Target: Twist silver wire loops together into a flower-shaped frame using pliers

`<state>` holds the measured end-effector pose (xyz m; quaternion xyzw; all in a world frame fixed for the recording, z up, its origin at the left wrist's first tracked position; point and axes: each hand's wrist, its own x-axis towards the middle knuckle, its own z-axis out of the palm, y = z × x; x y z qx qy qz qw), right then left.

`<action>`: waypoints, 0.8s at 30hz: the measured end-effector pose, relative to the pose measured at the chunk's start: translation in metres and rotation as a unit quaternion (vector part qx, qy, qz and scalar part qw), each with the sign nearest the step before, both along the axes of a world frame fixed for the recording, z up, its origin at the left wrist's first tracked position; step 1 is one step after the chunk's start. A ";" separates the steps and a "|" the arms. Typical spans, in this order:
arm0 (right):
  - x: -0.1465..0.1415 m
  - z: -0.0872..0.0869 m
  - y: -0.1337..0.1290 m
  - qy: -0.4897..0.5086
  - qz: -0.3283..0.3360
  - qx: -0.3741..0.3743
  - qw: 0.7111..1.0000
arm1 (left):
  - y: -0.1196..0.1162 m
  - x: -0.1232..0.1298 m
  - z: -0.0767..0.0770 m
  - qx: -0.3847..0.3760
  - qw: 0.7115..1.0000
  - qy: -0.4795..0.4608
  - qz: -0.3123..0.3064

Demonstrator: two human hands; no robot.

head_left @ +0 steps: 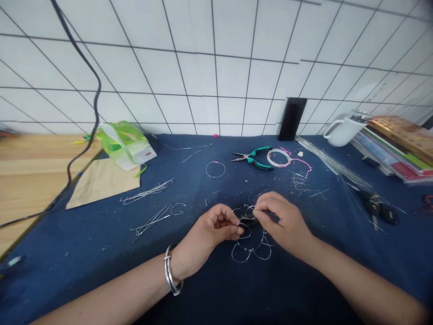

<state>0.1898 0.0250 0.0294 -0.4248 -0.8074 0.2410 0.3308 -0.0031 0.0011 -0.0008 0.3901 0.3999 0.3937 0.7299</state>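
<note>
A flower-shaped wire frame (pixel 251 250), made of several thin silver loops with small pink bits at the joints, is held over the dark blue cloth. My left hand (pixel 216 228) pinches its left side between thumb and fingers. On the right, my right hand (pixel 282 221) closes thumb and forefinger at the frame's upper edge, by a small curl of wire (pixel 249 207). Part of the frame is hidden behind the right fingers. Farther back, a single wire ring (pixel 215 169) with a pink bit on top lies on the cloth.
Green-handled pliers (pixel 255 158) lie behind my hands, beside a white ring-shaped spool (pixel 278 158) and pink cord. Bent wires (pixel 149 192) lie left; straight wires (pixel 333 162), keys (pixel 375 210), a white mug (pixel 345 129) and books (pixel 399 153) are right. A green packet (pixel 126 142) stands back left.
</note>
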 end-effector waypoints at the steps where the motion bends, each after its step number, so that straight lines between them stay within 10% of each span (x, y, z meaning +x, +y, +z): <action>1: 0.000 0.000 0.000 0.002 -0.001 0.001 1.000 | 0.000 0.000 0.000 -0.001 1.000 0.002 0.002; 24: -0.001 0.002 0.000 0.004 0.000 -0.004 1.000 | 0.001 0.000 -0.003 -0.005 1.000 -0.008 0.006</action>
